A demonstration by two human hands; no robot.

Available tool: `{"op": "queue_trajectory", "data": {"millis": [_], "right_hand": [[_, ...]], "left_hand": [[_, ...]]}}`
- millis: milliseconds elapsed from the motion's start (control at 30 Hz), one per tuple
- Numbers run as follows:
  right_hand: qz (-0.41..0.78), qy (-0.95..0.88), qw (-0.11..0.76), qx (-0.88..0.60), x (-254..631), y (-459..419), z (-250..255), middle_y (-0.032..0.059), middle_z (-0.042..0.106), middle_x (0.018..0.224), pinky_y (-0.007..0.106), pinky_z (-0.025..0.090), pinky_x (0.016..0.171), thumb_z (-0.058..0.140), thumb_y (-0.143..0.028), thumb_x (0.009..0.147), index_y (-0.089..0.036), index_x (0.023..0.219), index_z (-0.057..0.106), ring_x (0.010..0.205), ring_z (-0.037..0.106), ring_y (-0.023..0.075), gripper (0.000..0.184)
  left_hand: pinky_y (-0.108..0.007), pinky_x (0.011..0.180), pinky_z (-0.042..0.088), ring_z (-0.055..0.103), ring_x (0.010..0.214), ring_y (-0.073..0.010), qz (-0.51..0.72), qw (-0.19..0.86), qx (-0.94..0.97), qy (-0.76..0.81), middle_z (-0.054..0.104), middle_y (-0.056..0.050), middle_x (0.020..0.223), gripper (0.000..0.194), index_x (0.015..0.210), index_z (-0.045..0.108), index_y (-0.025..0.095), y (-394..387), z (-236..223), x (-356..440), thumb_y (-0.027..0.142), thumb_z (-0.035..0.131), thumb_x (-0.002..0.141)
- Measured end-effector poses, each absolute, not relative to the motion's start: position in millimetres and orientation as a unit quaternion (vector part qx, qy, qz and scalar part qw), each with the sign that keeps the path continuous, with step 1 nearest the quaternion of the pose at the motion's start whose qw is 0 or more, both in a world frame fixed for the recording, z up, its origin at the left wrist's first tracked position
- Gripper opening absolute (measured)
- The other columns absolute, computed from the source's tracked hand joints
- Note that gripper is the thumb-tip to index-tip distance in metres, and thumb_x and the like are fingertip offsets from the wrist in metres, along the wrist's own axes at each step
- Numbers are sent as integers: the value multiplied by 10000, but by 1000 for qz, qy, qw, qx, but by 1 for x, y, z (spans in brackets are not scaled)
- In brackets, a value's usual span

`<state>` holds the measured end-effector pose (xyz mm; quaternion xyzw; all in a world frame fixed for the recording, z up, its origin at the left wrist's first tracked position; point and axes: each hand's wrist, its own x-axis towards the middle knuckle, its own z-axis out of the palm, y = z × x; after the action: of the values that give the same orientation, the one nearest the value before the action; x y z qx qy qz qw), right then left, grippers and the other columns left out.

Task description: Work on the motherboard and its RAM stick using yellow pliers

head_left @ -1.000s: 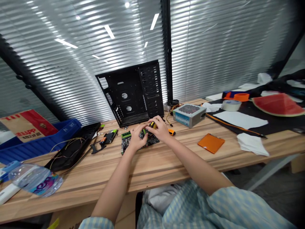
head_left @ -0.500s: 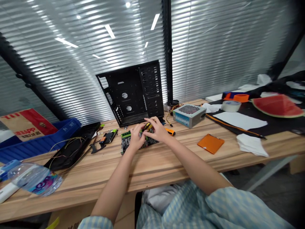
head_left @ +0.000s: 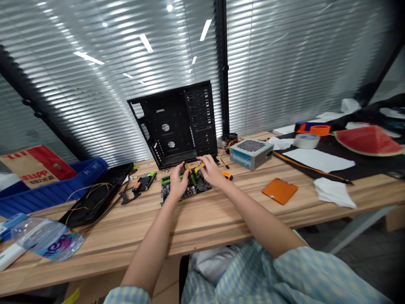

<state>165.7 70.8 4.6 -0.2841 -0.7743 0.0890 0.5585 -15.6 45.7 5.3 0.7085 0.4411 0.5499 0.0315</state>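
A green and black motherboard lies flat on the wooden table, in front of an open black computer case. Both my hands hover over the board's far edge. My right hand pinches one end of a small yellow and black tool. My left hand has its fingers curled and closed at the tool's other end. The tool lies roughly level between the two hands, just above the board.
A grey power supply and an orange-handled tool sit right of the board, an orange flat drive nearer me. A black panel with wires, a blue bin and a water bottle lie left. Tissues, tape and watermelon are far right.
Both hands rose slightly and moved apart toward the board's far edge. The yellow and black tool, earlier tucked in the right hand, now stretches between the two hands, uncovering more of the board.
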Motion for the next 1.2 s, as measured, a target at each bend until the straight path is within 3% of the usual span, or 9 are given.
{"op": "queue_trajectory", "data": {"millis": [200,500,800,933,1033,1200], "right_hand": [[98,-767,565,-288,166,71,4,117,474,1161,392,455,964,435,-113,871,-197,1253,494,1088,515,218,395],[135,-761,571,-277,162,67,6,120,510,1156,389,465,958,440,-127,885,-196,1286,471,1081,535,208,409],[232,-739,570,-274,157,69,1,148,541,1253,400,524,891,515,-205,867,-199,1396,378,980,603,197,546],[261,-718,577,-290,154,73,-3,145,584,1210,360,556,801,526,-243,863,-184,1329,470,890,619,179,474],[246,-719,578,-298,154,73,-3,132,631,1152,361,547,829,519,-261,872,-172,1257,552,900,626,187,397],[262,-726,559,-304,156,71,0,83,681,1080,336,539,839,493,-273,897,-206,1328,523,908,659,180,437]], "left_hand": [[-312,783,501,622,829,-177,547,49,705,449,659,-59,899,213,1050,589,166,48,4,-17,286,553,877],[-353,848,518,651,902,-200,551,81,698,451,679,-98,1013,274,1099,587,159,51,-1,-18,313,559,873],[-372,863,524,658,936,-214,548,77,706,442,685,-119,1073,307,1132,600,152,52,-3,-18,308,578,869],[-367,872,521,657,932,-204,552,91,699,446,687,-113,1078,319,1140,600,154,53,-3,-19,326,578,871],[-367,873,519,656,927,-200,556,104,693,446,689,-110,1087,324,1146,602,154,53,-3,-19,324,575,872],[-361,864,526,660,923,-200,555,99,690,453,694,-106,1092,341,1167,615,158,51,-2,-18,323,584,870]]}}
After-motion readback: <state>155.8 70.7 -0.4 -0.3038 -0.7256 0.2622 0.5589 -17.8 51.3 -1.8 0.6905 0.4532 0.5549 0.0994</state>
